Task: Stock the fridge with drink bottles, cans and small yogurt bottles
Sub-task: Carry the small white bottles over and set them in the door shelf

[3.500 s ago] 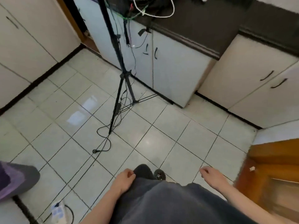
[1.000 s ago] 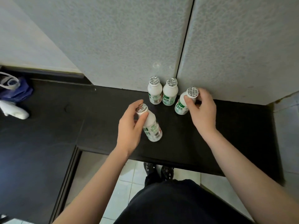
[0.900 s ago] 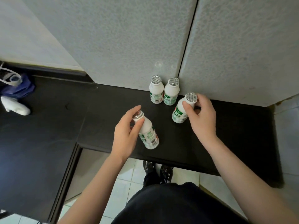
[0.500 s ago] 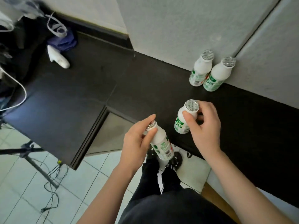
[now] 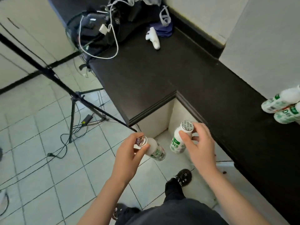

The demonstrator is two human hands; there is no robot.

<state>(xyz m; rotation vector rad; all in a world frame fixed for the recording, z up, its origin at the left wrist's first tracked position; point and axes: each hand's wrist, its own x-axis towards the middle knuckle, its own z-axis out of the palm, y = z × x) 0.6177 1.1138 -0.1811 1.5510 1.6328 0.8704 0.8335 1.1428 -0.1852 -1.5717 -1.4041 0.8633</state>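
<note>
left bottle (image 5: 155, 150): tilted, hung over floor (image 5: 48, 159); left grip (image 5: 129, 153) pinched its neck.
right bottle (image 5: 178, 142): upright, beside table (image 5: 162, 75) edge; right grip (image 5: 198, 146) pinched its neck.
handling: probably light, stiff, smooth plastic; foil cap fragile, so take neck or body.
spares (image 5: 279, 103): two stood on table by wall (image 5: 259, 46).

Left hand (image 5: 128, 154) and right hand (image 5: 200, 147) forward, both in pinch grips

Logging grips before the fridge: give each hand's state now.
Left hand: holding the tilted yogurt bottle.
Right hand: holding the upright yogurt bottle.
</note>
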